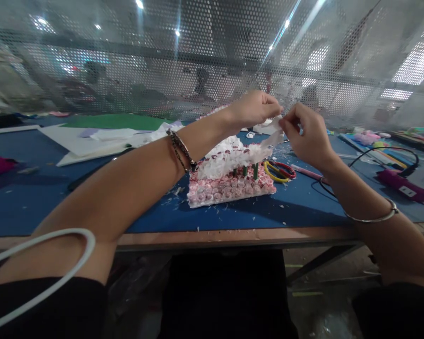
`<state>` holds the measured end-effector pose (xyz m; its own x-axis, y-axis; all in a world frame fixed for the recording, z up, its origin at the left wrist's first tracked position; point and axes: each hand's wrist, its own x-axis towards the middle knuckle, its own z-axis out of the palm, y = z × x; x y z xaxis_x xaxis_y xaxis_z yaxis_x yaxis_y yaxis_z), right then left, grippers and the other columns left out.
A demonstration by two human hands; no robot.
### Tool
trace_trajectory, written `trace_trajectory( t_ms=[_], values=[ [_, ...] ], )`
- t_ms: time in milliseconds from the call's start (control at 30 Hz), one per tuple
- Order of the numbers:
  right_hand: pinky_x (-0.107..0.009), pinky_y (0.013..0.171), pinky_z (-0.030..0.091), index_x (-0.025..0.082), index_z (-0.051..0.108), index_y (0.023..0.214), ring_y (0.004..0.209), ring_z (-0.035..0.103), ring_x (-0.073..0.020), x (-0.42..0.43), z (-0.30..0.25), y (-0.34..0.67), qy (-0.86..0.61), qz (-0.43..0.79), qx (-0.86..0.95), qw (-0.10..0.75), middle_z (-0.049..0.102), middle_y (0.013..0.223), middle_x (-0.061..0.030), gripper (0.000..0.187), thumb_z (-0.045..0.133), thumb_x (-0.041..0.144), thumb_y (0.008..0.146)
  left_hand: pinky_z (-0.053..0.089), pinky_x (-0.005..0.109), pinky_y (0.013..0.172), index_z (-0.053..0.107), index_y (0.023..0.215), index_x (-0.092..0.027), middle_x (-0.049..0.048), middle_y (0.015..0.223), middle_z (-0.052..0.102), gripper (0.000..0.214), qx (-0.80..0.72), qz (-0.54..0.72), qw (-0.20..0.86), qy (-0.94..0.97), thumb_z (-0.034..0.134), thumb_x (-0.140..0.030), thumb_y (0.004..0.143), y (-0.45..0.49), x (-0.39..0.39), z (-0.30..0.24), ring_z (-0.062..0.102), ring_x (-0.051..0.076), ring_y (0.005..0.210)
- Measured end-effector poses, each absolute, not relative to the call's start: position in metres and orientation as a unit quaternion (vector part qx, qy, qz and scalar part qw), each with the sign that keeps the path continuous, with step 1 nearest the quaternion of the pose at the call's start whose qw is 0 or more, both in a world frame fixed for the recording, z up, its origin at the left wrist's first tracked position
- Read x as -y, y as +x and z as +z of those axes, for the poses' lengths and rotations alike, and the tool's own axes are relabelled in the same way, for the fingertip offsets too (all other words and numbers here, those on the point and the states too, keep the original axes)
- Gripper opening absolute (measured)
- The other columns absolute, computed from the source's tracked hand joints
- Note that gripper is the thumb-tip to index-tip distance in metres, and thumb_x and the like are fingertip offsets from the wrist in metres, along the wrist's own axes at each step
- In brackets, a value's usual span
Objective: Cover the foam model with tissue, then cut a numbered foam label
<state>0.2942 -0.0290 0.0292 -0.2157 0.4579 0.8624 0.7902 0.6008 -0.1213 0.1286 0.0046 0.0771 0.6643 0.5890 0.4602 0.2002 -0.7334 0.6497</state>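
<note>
My left hand (255, 109) and my right hand (305, 133) are raised above the blue table (92, 207), both pinched on a strip of white paper (275, 134) that hangs between them. Below the hands stands a small model (229, 176): a white crumpled-paper top on green posts over a base of pink and white paper rolls. The strip's lower end touches the model's white top.
Scissors with yellow and red handles (279, 170) lie right of the model. White sheets (92, 143) and a green sheet (116, 121) lie at back left. A black cable (385, 153) and a purple object (406, 186) are at right. A perforated screen (212, 56) stands behind the table.
</note>
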Motion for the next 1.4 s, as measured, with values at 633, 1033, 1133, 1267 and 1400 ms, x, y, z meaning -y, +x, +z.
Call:
trace_trajectory(
  t_ms=[633,1033,1133,1267,1400],
  values=[
    [-0.036,0.066,0.038,0.022,0.049,0.067,0.071,0.057,-0.02,0.01,0.065,0.31,-0.46,-0.28,0.802,0.26,0.062,0.071,-0.0059,0.018,0.049,0.024,0.085,0.015,0.03,0.059,0.032,0.052,-0.02,-0.0067,0.054,0.021,0.043,-0.293,0.26,0.131,0.911,0.05,-0.021,0.09,0.133,-0.028,0.098,0.019,0.007,0.055],
    [-0.041,0.08,0.037,0.022,0.031,0.06,0.071,0.054,-0.0176,0.007,0.094,0.282,-0.445,-0.298,0.815,0.222,0.059,0.069,-0.0039,0.025,0.046,0.014,0.079,0.019,0.028,0.058,0.035,0.043,-0.022,-0.0048,0.051,0.024,0.045,-0.383,0.405,0.051,0.829,0.055,-0.014,0.082,0.131,-0.054,0.117,0.025,0.01,0.06],
    [-0.039,0.08,0.038,0.022,0.037,0.062,0.071,0.053,-0.0164,0.006,0.095,0.284,-0.419,-0.289,0.824,0.248,0.06,0.071,-0.0034,0.024,0.046,0.018,0.084,0.02,0.026,0.057,0.035,0.048,-0.019,-0.0053,0.051,0.023,0.043,-0.441,0.459,0.016,0.771,0.053,-0.014,0.086,0.105,-0.074,0.126,0.026,0.009,0.06],
    [-0.036,0.072,0.039,0.024,0.041,0.061,0.069,0.051,-0.0163,-0.01,0.094,0.303,-0.45,-0.268,0.796,0.302,0.06,0.07,-0.0033,0.026,0.05,0.023,0.085,0.029,0.023,0.059,0.039,0.054,-0.017,-0.0067,0.052,0.027,0.048,-0.49,0.432,0.005,0.757,0.061,-0.044,0.087,0.058,-0.09,0.126,0.031,0.008,0.055],
    [-0.037,0.071,0.043,0.023,0.051,0.062,0.071,0.056,-0.0188,-0.035,0.087,0.325,-0.483,-0.257,0.786,0.289,0.064,0.07,-0.0037,0.019,0.058,0.024,0.079,0.022,0.03,0.065,0.038,0.05,-0.021,-0.0044,0.041,0.019,0.046,-0.501,0.424,-0.006,0.755,0.054,-0.035,0.09,0.024,-0.108,0.117,0.025,0.013,0.064]
  ],
)
